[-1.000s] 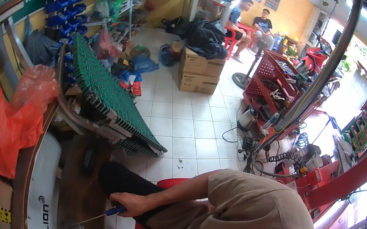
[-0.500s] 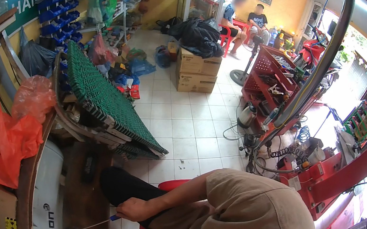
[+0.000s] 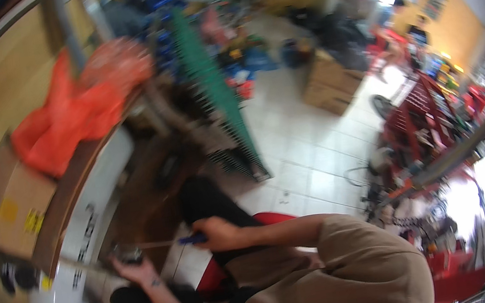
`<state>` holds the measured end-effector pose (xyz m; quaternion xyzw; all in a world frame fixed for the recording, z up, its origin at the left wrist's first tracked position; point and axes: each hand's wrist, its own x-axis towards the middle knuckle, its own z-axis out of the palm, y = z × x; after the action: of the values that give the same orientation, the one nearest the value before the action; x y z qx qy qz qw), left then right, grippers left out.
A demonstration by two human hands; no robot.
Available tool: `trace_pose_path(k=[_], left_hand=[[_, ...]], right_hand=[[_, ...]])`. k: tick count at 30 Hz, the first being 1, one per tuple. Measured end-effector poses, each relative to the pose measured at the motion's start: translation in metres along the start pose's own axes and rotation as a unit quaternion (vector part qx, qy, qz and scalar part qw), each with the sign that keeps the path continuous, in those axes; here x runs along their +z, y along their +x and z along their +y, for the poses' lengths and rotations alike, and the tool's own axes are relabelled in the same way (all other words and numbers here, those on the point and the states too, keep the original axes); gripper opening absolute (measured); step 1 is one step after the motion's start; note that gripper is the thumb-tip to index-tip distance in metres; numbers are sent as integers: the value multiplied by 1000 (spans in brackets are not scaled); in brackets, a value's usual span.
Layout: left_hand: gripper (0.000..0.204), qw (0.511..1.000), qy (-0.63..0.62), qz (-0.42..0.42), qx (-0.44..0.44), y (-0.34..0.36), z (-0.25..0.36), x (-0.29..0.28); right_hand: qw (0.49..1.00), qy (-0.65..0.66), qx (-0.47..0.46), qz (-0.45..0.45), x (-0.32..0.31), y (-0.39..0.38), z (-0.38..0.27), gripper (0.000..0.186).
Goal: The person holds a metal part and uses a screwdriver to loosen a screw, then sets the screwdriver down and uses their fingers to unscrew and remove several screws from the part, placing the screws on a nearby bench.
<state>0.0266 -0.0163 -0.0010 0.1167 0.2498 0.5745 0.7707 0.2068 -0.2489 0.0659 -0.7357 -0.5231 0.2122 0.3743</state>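
Observation:
The picture is blurred by motion. My left hand (image 3: 137,268) holds a small dark metal part (image 3: 129,252), cupped at the lower left beside a long white cylindrical body (image 3: 85,240). My right hand (image 3: 214,234) grips the blue handle (image 3: 190,240) of a screwdriver-like tool, whose thin shaft runs left toward that part; whether its tip touches is unclear. Beneath my hands are my dark-clad legs and part of a red seat (image 3: 269,218).
Red plastic bags (image 3: 61,129) lie on a ledge at left, near cardboard (image 3: 14,213). A green woven folding frame (image 3: 214,92) leans ahead. Boxes (image 3: 327,84) stand on tiles. A red tool cart (image 3: 408,119) and cluttered equipment fill the right; people (image 3: 417,32) sit behind.
The camera has swung, shifting the scene rightward in the picture and blurring it. Both hands keep their grips on the metal part and the blue-handled tool.

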Motion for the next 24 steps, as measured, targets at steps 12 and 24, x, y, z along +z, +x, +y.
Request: trace_pose_path(k=[12,24], left_hand=[[24,998,-60,-1,-10,8,-15,-11],[35,999,-35,32,25,12,-20,-9]], right_hand=[[995,-51,-80,-12,9,-5,7,23],[998,30,39,29,-7,1,-22,26]])
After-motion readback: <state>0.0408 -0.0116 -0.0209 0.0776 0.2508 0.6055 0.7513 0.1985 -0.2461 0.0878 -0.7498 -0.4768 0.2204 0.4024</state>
